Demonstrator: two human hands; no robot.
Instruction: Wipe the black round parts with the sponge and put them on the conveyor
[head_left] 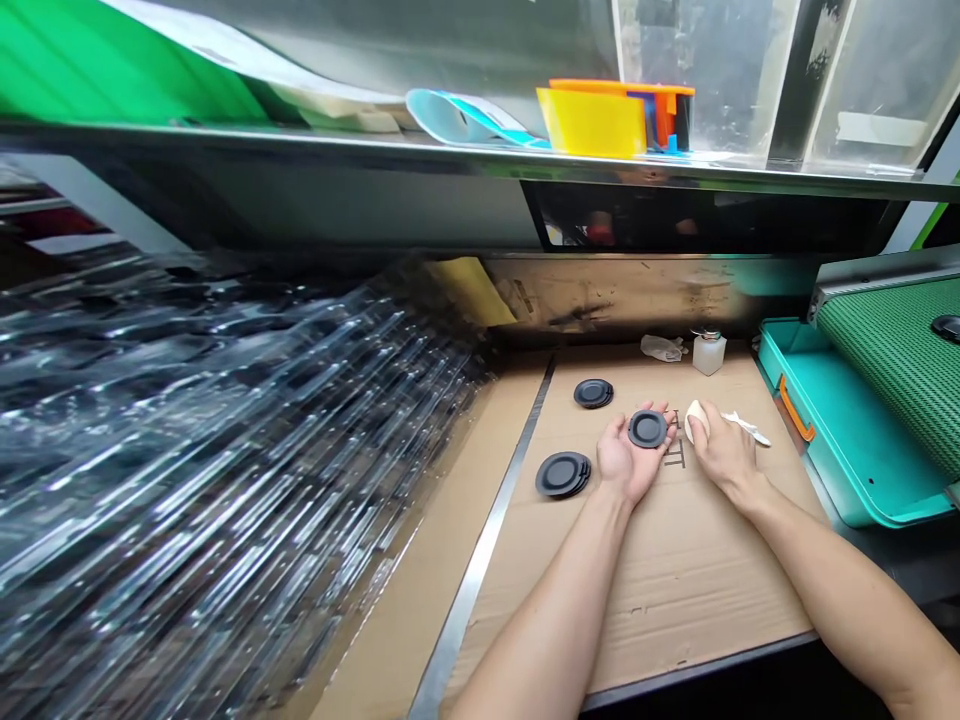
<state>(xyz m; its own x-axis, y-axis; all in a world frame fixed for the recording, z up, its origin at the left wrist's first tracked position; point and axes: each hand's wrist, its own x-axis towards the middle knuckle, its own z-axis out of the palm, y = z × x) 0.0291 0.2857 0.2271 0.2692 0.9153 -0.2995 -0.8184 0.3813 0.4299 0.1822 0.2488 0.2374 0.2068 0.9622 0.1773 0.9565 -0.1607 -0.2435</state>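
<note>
My left hand (pixel 624 458) is palm up and holds a black round disc (pixel 647 429) with a raised rim, resting on its fingers. My right hand (pixel 724 445) is closed on a cream-white pad (pixel 697 418), which looks like a folded cloth or sponge, just right of the disc. Beside the right hand lies a slim white tool (pixel 746 427), partly hidden behind it. Left of my left hand, a stack of black discs (pixel 562 474) lies on the cardboard (pixel 697 580). A smaller stack of black discs (pixel 593 392) sits farther back.
Clear plastic trays (pixel 247 480) are piled along the left. At the back stand a small translucent bottle (pixel 709 352) and a crumpled plastic bag (pixel 663 347). On the right, a green conveyor belt (pixel 892 325) slopes above a teal bin (pixel 832 450). A shelf (pixel 465 158) crosses overhead.
</note>
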